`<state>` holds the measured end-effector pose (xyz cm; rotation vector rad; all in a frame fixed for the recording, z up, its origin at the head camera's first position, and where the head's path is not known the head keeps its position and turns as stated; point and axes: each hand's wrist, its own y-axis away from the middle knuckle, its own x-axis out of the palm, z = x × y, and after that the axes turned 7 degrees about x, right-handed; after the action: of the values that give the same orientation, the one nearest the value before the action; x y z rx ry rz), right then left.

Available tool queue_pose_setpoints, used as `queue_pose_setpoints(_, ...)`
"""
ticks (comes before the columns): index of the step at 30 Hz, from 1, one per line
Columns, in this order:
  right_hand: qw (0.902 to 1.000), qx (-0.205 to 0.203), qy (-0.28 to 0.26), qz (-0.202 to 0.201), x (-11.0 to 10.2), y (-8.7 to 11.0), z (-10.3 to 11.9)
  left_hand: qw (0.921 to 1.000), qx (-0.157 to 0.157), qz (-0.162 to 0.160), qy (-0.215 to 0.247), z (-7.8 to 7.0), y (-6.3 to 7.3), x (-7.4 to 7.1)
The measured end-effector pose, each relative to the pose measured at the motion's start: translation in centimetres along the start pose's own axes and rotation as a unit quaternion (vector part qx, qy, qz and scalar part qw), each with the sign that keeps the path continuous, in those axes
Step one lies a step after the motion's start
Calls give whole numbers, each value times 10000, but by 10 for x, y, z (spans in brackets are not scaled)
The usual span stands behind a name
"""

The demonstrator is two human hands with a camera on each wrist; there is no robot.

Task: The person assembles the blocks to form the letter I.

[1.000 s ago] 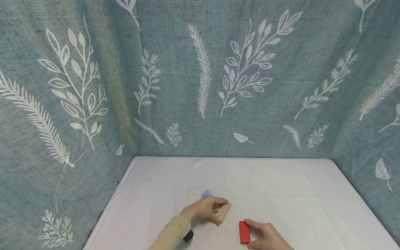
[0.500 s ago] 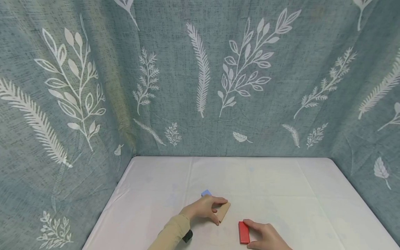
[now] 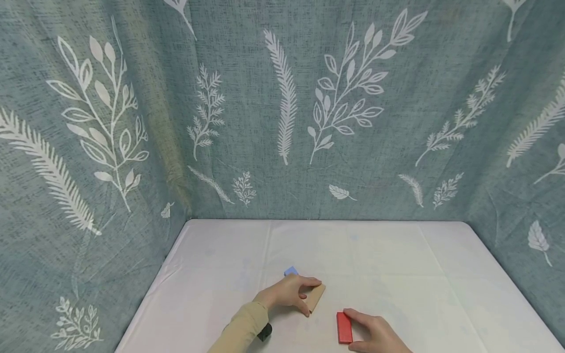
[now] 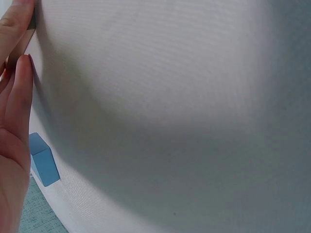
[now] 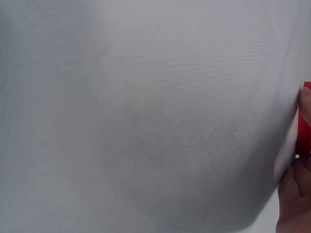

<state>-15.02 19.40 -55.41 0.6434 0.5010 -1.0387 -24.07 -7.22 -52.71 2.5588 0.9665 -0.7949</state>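
Observation:
My left hand (image 3: 287,292) pinches a flat tan wooden block (image 3: 316,297) at its two ends, thumb at the near end and fingers at the far end. The block lies slanted on the white tabletop. To the right and closer to me, my right hand (image 3: 378,335) grips a red rectangular block (image 3: 344,328) by its ends in the same way. In the right wrist view only a strip of the red block (image 5: 304,131) shows between thumb and fingers. Just beyond the left hand sits a small blue block (image 3: 291,271), partly covered by that hand in the head view.
A white cloth covers the table (image 3: 397,274). Behind it and along both sides hangs a teal curtain (image 3: 247,108) with white leaf prints. A small black object (image 3: 265,333) shows beneath the left sleeve (image 3: 243,323).

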Motion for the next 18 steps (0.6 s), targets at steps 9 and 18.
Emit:
queue_pose_setpoints(9, 9998, -173, 4, 13, -3, 2, -1, 10000, 1, 13, 68, 2, 0, 0)
queue_pose_setpoints(18, 9990, -433, 73, -107, -3, 1, -4, 10000, -39, 22, 72, 2, 0, 0)
